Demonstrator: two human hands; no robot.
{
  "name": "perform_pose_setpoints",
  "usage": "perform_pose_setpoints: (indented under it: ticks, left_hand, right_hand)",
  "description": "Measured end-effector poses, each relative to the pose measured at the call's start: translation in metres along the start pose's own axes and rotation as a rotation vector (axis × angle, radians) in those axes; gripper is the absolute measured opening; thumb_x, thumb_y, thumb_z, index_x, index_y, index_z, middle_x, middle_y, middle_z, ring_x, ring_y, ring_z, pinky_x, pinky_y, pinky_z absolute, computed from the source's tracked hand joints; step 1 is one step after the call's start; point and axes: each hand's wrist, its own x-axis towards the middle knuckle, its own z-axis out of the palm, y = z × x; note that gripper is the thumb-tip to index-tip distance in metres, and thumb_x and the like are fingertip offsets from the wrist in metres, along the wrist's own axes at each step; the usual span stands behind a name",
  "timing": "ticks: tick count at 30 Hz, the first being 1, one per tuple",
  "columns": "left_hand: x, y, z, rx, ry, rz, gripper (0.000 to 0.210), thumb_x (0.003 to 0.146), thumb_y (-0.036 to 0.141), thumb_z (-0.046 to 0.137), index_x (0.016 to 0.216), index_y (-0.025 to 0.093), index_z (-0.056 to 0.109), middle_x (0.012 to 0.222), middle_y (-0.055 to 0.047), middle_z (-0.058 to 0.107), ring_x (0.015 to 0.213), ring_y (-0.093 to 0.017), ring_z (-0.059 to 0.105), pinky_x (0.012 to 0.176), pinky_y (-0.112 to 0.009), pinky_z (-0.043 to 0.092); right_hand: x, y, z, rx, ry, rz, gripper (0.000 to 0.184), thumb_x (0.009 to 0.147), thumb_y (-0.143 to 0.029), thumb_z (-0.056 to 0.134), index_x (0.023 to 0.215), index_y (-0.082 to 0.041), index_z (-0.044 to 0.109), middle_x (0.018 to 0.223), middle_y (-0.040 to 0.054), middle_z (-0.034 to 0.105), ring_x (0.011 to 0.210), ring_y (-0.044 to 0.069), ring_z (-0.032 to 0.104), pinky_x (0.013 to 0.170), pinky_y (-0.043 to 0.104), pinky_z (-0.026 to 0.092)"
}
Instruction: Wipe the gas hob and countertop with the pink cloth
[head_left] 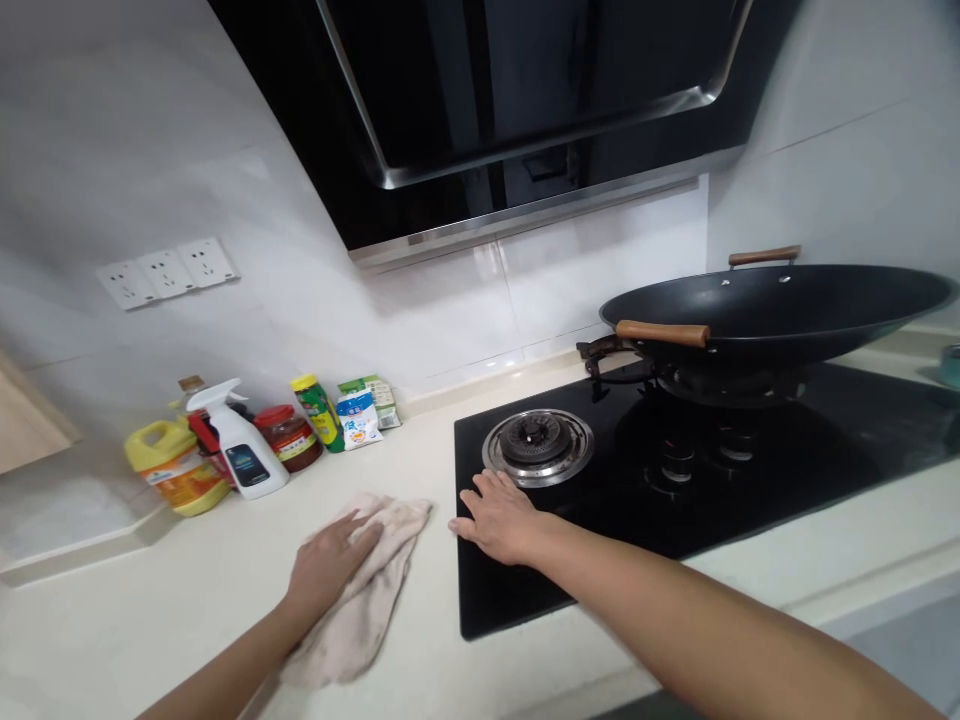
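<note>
The pale desk (97,630) carries a black hob (510,590), with a crumpled cloth (360,625) on its left; flat, even pressure should suit wiping. The left hand (330,560) lies palm-down on the cloth, fingers loosely extended; the right hand (501,518), spread and empty, is over the hob's left edge.

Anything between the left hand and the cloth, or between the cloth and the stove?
Nothing visible between the left hand and the cloth: the hand lies directly on it. Toward the stove, the right hand is partly in the way, at the stove's left edge, just beyond the cloth's corner.
</note>
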Motion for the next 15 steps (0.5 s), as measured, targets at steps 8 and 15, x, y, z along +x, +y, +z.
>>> perform_pose_setpoints:
  ticks: [8, 15]
  left_hand:
    - [0.094, 0.021, 0.014, 0.054, -0.054, -0.133, 0.055, 0.094, 0.054, 0.035, 0.136, 0.03, 0.061, 0.143, -0.007, 0.059, 0.128, -0.034, 0.056, 0.103, -0.048, 0.042]
    - [0.193, 0.062, 0.044, 0.029, -0.009, -0.149, 0.058, 0.093, 0.055, 0.037, 0.139, 0.027, 0.059, 0.136, -0.018, 0.062, 0.121, -0.044, 0.058, 0.098, -0.062, 0.038]
  right_hand:
    - [0.003, -0.001, 0.002, 0.06, -0.012, 0.008, 0.074, 0.1, -0.06, 0.034, 0.145, -0.003, 0.047, 0.161, 0.0269, 0.024, 0.152, 0.038, 0.01, 0.123, 0.05, 0.009]
    - [0.005, 0.003, 0.003, 0.068, 0.037, -0.029, 0.069, 0.101, -0.058, 0.033, 0.142, -0.004, 0.049, 0.157, 0.0256, 0.03, 0.151, 0.04, 0.014, 0.123, 0.053, 0.011]
